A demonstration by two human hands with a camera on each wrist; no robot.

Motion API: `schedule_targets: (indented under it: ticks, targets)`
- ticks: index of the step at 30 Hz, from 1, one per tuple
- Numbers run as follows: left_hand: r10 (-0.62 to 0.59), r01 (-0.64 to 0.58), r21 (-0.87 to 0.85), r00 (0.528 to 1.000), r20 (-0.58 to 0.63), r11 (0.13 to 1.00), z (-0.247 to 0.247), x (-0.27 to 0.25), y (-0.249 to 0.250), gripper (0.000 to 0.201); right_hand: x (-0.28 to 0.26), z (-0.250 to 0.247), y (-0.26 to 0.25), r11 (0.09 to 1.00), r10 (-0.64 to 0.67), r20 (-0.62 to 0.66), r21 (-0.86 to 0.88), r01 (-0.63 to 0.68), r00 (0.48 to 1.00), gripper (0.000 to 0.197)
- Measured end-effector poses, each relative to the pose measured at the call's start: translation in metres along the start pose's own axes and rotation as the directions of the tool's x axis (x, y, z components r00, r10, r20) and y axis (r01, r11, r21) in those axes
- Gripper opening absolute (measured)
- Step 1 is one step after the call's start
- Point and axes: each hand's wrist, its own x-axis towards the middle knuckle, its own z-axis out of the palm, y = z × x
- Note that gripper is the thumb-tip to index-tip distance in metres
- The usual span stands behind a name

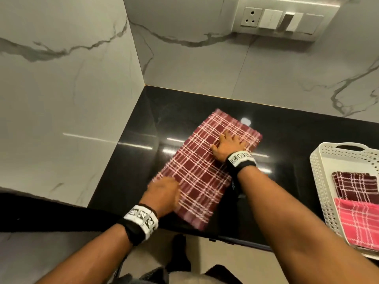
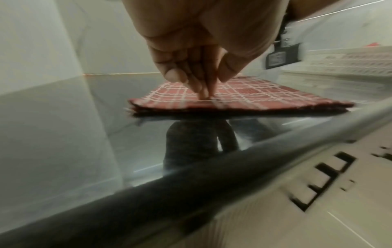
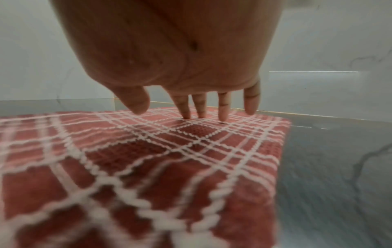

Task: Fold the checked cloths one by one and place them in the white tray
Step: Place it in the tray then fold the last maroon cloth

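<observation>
Maroon checked cloth, under both flat hands

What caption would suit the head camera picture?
Both hands, left and right, press a half-folded maroon checked cloth flat on the black countertop.

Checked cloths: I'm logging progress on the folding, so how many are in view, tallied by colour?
Maroon cloth on the counter, under both hands: 1
Dark maroon cloth in the white tray, folded: 1
Pink cloth in the tray: 1
Total: 3
</observation>
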Motion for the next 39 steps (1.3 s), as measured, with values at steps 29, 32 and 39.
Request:
schedule_targets:
  ticks: [29, 32, 39]
  targets:
    - [0.019, -0.049, -0.121, 0.971, -0.24, 0.991, 0.044, -0.111, 0.066, 0.026, -0.262, 0.159, 0.128, 0.873, -0.455, -0.391, -0.018, 0.487, 0.8, 0.031]
    - [0.045, -0.089, -0.191, 0.974, -0.222, 0.978, 0.031, -0.125, 0.068, 0.026, -0.274, 0.149, 0.13, 0.86, -0.422, -0.418, 0.097, 0.501, 0.804, 0.014]
    - [-0.067, 0.209, -0.613, 0.967, 0.247, 0.762, -0.051, -0.152, 0.062, 0.019, -0.312, 0.055, 0.141, 0.63, -0.49, -0.033, 0.678, 0.38, 0.871, 0.005]
